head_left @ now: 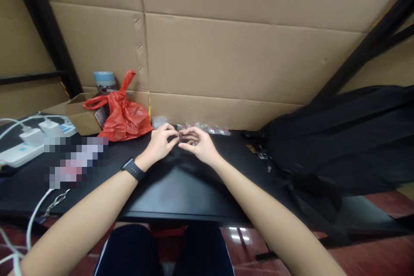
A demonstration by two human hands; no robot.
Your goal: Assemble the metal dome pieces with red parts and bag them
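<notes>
Over the black table [181, 181], my two hands meet fingertip to fingertip. A small, dark, thin piece with a rounded edge [180, 137] stands between them; it is too small to tell its kind. My right hand [204, 145] grips it between thumb and fingers. From the other side, the pinched fingertips of my left hand [161, 143] touch its edge. A black watch [133, 169] sits on my left wrist. Just behind the hands, several small clear plastic packets [211, 130] lie in a row along the cardboard wall, partly hidden by my right hand.
A tied red plastic bag [126, 116] leans by a small cardboard box [82, 114], with a blue-lidded bottle [104, 79] behind. Farther left lies a white power strip [22, 153] with plugs. Keys [267, 159] and a large black bag [349, 142] occupy the right side.
</notes>
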